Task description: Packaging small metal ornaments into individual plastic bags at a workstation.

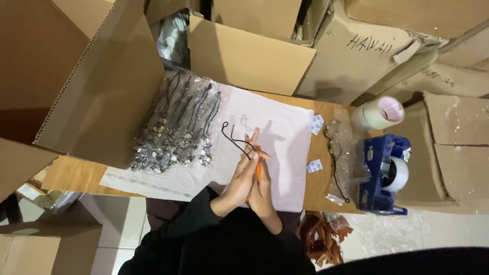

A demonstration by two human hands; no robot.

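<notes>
Both of my hands meet over the white sheet [285,132], left hand [240,178] and right hand [262,186] pinching an orange piece [258,170] with a black cord [235,140] looping away toward the bagged pendants [175,132].

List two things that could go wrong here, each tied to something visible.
The thin black cord trailing from the left hand could snag or tangle in the bagged pendant necklaces nearby. The orange tool pressed between the left hand and right hand might slip, since little of it shows.
</notes>
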